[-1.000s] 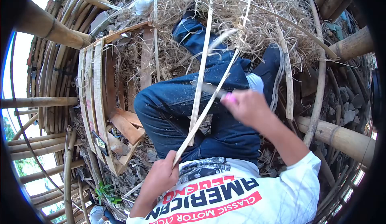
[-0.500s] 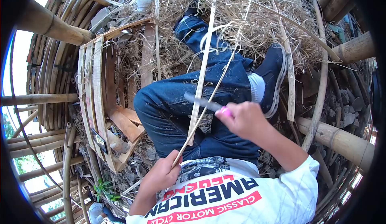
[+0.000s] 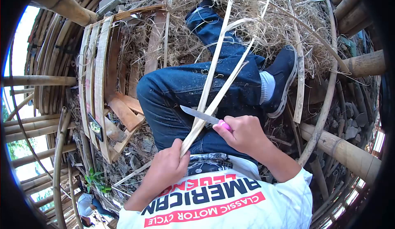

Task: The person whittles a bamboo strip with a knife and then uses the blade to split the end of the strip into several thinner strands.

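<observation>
My left hand (image 3: 169,162) is closed around the near end of a long pale bamboo strip (image 3: 225,88), just in front of the shirt. From there the strip slants up and away to the right over my jeans. In my right hand (image 3: 243,135) is a knife (image 3: 200,114) with a pink handle, its blade lying across the strip a little beyond my left fingers. A second bamboo strip (image 3: 214,62) rests over my leg and crosses the held one close to the blade. Thin curls hang off the held strip farther out.
Dry shavings (image 3: 263,35) cover the ground around my feet. At left stands a wooden slatted crate (image 3: 98,64), with a phone (image 3: 95,127) at its side. More strips (image 3: 299,79) lie to the right, near a thick bamboo pole (image 3: 339,146). Another person (image 3: 87,206) shows at bottom left.
The held strip has turned, so its broad pale face shows instead of a narrow edge. My right hand and the knife have come slightly nearer my body. The whole view has shifted a little.
</observation>
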The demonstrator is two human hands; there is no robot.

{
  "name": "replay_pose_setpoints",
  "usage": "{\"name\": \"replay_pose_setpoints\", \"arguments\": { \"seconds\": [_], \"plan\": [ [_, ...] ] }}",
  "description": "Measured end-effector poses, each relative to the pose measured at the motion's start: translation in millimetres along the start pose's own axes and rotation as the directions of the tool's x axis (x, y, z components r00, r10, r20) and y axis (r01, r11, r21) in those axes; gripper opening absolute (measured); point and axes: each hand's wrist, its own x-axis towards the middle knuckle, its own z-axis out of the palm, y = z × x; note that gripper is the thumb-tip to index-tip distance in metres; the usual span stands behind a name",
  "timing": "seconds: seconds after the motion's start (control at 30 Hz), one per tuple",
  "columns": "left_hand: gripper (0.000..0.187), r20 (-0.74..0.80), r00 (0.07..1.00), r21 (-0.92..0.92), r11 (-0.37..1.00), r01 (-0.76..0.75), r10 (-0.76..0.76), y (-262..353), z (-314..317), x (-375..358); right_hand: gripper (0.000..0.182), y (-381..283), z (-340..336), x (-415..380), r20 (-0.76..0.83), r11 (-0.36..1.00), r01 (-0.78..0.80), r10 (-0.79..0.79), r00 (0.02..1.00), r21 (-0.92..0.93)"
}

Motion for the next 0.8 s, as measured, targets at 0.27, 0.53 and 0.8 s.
{"name": "replay_pose_setpoints", "arguments": {
  "seconds": [0.27, 0.53, 0.8],
  "plan": [
    [0.02, -0.148, 0.988, 0.091, 0.995, -0.04, 0.053, 4, 6, -6, 0.044, 53, -10, 18, -0.114, 0.974, -0.213, 0.203, 0.972, -0.081],
    [0.018, -0.183, 0.983, -0.017, 1.0, 0.017, -0.02, 0, 6, -11, 0.049, 34, -2, 13, -0.061, 0.982, -0.181, 0.178, 0.982, -0.057],
    [0.021, -0.185, 0.983, -0.045, 0.999, -0.016, 0.007, -5, 6, -8, 0.047, -9, 10, -9, 0.141, 0.986, -0.089, 0.069, 0.988, 0.139]
  ]
}}
